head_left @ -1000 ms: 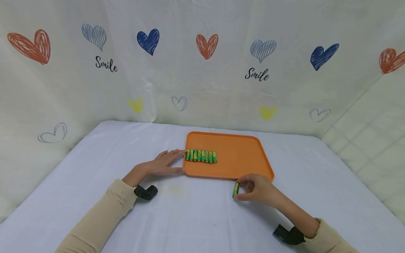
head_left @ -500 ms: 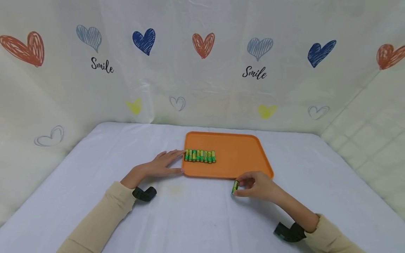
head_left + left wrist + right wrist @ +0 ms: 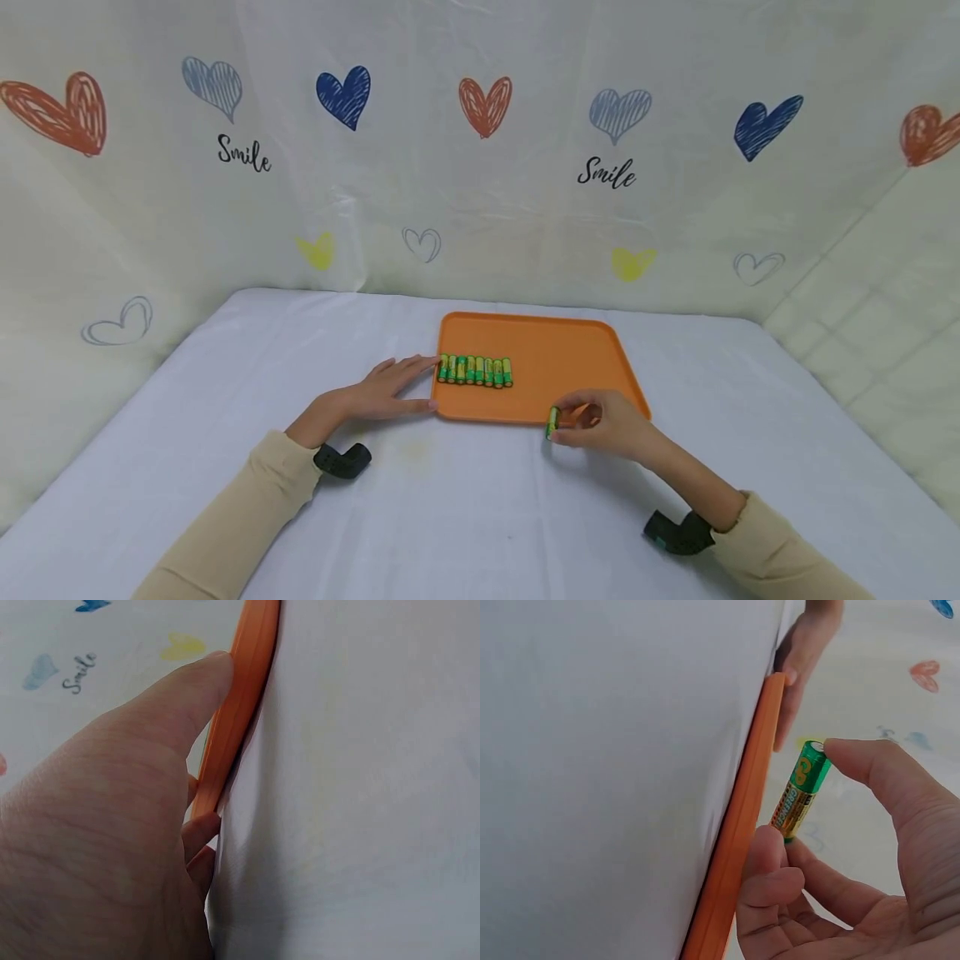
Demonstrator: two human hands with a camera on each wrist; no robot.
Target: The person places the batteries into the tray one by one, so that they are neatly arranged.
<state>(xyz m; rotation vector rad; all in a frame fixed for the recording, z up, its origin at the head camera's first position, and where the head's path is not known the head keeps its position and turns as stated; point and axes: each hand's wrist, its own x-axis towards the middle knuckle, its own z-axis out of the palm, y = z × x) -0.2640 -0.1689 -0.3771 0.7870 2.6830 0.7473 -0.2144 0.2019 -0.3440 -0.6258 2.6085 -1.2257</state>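
In the head view an orange tray [image 3: 562,367] lies on the white cloth, with a row of several green-and-yellow batteries [image 3: 476,372] side by side at its left. My left hand [image 3: 378,393] touches the tray's left edge, thumb and fingers spread fairly straight; the left wrist view has its thumb [image 3: 202,682] against the orange rim [image 3: 240,712]. Between thumb and fingertips my right hand [image 3: 611,425] pinches a single battery [image 3: 802,787] by its two ends. That battery is held up at the tray's front rim, right of the row.
White cloth [image 3: 420,525] covers the table in front of the tray. Behind it hangs a pale backdrop [image 3: 525,208] printed with hearts and the word Smile. A black wrist device [image 3: 342,460] is on the left wrist, another black device [image 3: 678,533] on the right.
My right hand has moved away from me with the battery, from the cloth in front of the tray to its front rim. The left hand and the row of batteries stay put.
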